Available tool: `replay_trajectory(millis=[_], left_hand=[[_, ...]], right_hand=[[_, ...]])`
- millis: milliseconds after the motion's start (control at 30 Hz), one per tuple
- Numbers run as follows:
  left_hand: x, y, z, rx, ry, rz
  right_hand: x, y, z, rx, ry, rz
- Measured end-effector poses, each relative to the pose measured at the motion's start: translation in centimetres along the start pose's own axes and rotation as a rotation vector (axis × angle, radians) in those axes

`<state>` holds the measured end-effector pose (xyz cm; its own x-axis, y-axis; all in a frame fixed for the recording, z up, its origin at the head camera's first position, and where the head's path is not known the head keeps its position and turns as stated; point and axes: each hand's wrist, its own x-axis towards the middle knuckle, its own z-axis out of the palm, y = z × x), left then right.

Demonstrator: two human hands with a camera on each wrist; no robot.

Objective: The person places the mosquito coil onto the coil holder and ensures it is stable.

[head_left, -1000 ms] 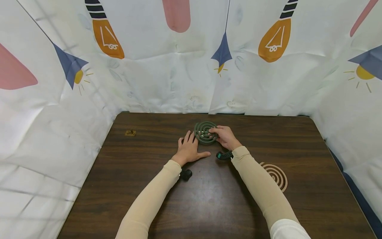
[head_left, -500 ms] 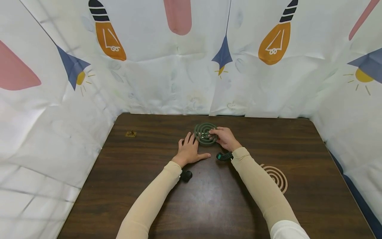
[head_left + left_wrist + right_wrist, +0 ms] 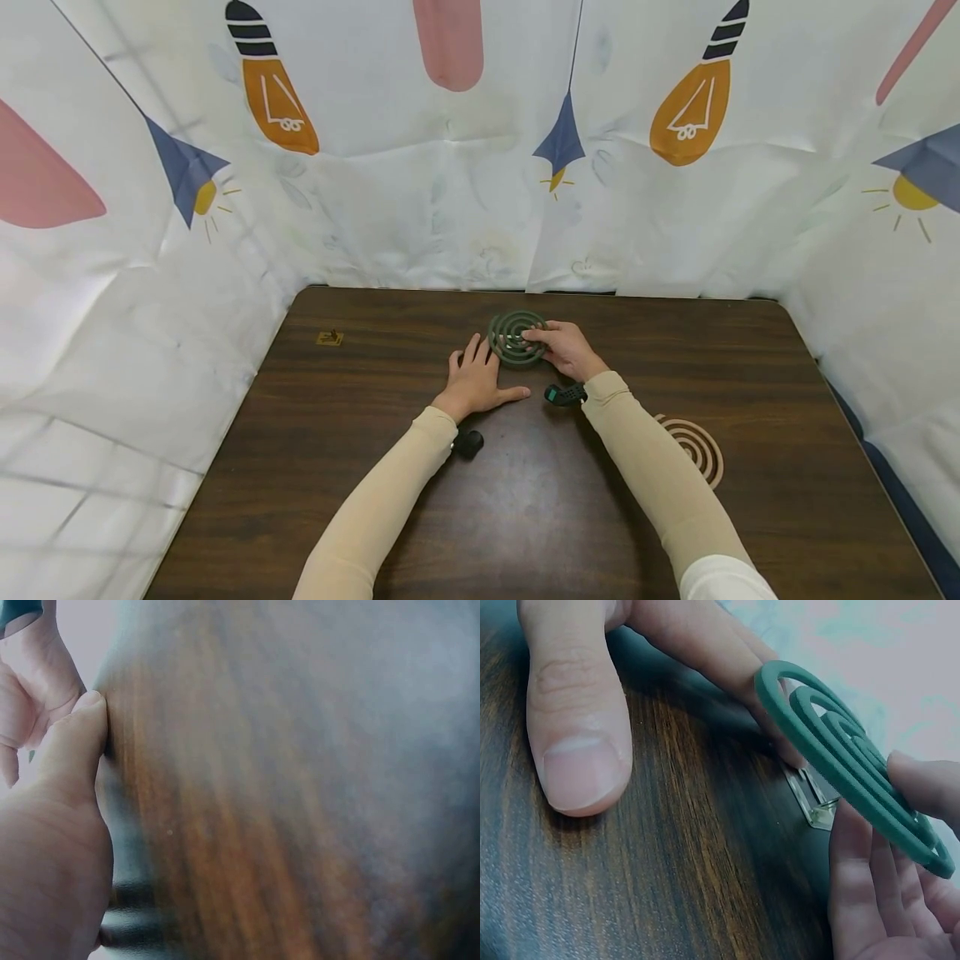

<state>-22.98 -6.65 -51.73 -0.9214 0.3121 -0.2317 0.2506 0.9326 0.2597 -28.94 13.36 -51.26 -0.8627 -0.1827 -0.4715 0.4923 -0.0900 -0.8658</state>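
Over the dark table [image 3: 525, 533], pinches a green coil [image 3: 847, 790] in the right hand [image 3: 573, 350], tilted above a metal stand [image 3: 822, 817], apparently not yet seated; rests the left hand [image 3: 474, 387], fingers straight, by that stand; has a tan coil [image 3: 697, 443] and brass stand [image 3: 329, 338] lying well apart, seemingly still unpaired.

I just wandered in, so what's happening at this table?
A person's right hand is pinching a green spiral coil, tilted above a small metal piece on the table. The left hand rests beside it, fingers spread. A tan coil lies to the right, partly hidden by a sleeve, and a small brass-coloured piece sits far left.
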Motion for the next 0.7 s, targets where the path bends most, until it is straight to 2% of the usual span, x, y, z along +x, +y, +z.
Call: replay_trajectory(millis=[700], left_hand=[[-0.38, 0.1, -0.42, -0.023, 0.007, 0.006]], right_hand=[[-0.03, -0.23, 0.19, 0.001, -0.002, 0.013]])
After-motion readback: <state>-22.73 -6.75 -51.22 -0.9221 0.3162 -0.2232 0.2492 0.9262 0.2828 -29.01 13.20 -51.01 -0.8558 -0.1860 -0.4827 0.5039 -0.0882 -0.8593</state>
